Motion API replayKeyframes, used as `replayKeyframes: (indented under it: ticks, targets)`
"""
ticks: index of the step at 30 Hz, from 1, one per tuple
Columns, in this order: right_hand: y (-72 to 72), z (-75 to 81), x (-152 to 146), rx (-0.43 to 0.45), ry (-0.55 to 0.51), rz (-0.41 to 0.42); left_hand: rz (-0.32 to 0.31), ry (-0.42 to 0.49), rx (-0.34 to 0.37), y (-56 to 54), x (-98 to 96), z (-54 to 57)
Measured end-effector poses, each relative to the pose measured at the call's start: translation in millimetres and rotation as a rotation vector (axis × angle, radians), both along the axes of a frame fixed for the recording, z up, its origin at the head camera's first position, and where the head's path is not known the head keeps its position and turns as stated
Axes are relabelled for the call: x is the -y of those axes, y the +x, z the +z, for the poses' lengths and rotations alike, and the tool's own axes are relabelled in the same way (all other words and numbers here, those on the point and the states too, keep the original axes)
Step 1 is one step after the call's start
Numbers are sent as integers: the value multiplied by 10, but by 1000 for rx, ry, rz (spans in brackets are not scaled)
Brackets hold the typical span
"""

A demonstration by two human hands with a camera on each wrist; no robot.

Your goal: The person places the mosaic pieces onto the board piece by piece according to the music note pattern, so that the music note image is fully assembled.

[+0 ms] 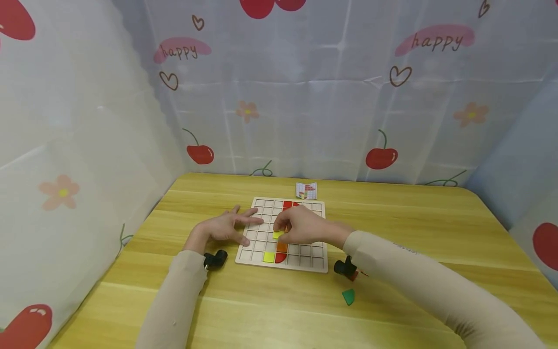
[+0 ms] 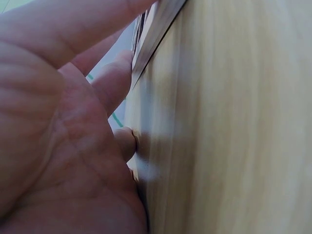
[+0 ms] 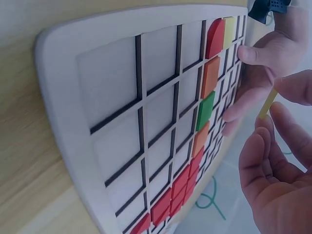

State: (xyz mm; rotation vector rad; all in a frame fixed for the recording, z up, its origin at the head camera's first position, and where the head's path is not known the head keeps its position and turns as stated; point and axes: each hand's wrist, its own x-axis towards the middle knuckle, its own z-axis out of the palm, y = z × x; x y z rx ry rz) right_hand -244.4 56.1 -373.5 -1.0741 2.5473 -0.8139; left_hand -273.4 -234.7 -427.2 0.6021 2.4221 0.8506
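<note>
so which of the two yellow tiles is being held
The yellow tile pinched in the right hand; the other yellow tile sits untouched in the board, beside a red piece.

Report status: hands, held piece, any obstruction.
Right hand pinches thin, flat yellow tile over pale wooden gridded board. Left hand spread at board's left edge. Nothing plainly blocking; green quarter-round piece lies off board.

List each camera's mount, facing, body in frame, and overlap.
Head: worn on head, looking forward and down at board; left grip, right grip, sleeves.
Left wrist: worn there, looking low across table; left grip up close.
Right wrist: worn there, looking across board; right grip pinching yellow tile, left grip beyond.
Head and right wrist share board, yellow tile, both grips.
</note>
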Motion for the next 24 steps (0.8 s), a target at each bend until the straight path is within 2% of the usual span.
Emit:
replayKeyframes:
  ticks: [6,15,24]
  targets:
    - [-63,-99,139,-20,12,-22,-1,11,6,-7,12,-12]
    - [-58,-250,271,59,36,-64,-21,16,3,-20,2,23]
    - [6,-331,305,-16,79,-24,-22,19,13,-45,2,7]
